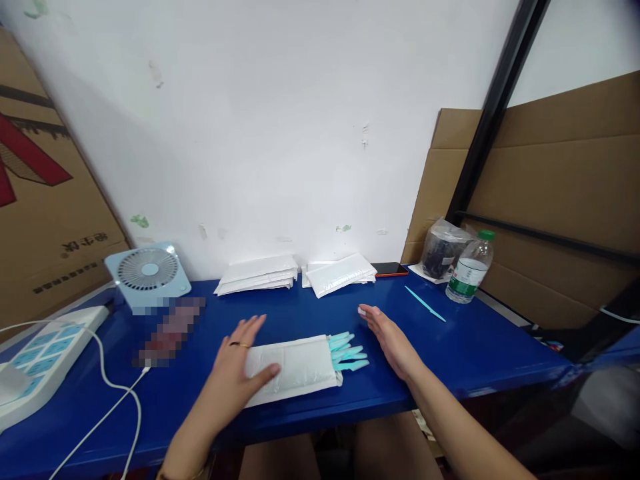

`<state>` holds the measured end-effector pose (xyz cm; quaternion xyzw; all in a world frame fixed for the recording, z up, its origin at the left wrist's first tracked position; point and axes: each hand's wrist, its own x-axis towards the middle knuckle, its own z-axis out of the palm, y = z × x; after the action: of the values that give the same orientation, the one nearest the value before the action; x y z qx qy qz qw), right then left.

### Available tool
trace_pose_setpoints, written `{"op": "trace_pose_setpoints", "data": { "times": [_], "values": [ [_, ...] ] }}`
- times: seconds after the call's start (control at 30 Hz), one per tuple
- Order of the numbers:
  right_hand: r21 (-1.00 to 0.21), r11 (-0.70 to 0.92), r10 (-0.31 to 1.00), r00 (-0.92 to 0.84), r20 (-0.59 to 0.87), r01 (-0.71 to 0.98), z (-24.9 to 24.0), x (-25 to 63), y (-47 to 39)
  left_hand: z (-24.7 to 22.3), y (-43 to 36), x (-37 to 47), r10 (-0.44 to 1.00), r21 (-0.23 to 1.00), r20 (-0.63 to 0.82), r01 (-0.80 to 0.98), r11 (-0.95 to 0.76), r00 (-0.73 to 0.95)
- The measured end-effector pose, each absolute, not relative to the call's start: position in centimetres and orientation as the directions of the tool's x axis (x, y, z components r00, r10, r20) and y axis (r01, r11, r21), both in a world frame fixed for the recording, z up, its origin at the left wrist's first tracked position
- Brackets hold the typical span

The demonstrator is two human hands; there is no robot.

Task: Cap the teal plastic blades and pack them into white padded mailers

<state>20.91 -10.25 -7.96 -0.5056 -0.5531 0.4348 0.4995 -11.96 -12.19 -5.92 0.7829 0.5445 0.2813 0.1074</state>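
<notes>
A white padded mailer bag (300,363) lies flat near the table's front edge. Several thin teal plastic sticks, shaped like eyebrow razors (347,352), poke out of its right end. My left hand (240,367) rests over the bag's left end, fingers stretched and thumb apart. To the right of the teal tips, my right hand (387,337) hovers on edge with straight fingers and nothing in it. One more teal stick (425,304) lies alone on the table, beyond my right hand.
Two stacks of white mailers, a left stack (257,275) and a right stack (343,272), lie by the wall. A phone (390,269), a water bottle (470,270) and a bagged dark container (443,250) stand right. Leftward are a fan (149,270), a power strip (47,360) and cables.
</notes>
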Motion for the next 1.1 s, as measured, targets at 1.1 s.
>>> {"op": "trace_pose_setpoints", "data": {
  "times": [1.1],
  "values": [
    [-0.888, 0.207, 0.972, 0.019, 0.235, 0.411, -8.6, 22.3, -9.1, -8.1, -12.2, -8.8, 0.994, 0.985, 0.059, 0.169, -0.042, -0.094]
  ]
}}
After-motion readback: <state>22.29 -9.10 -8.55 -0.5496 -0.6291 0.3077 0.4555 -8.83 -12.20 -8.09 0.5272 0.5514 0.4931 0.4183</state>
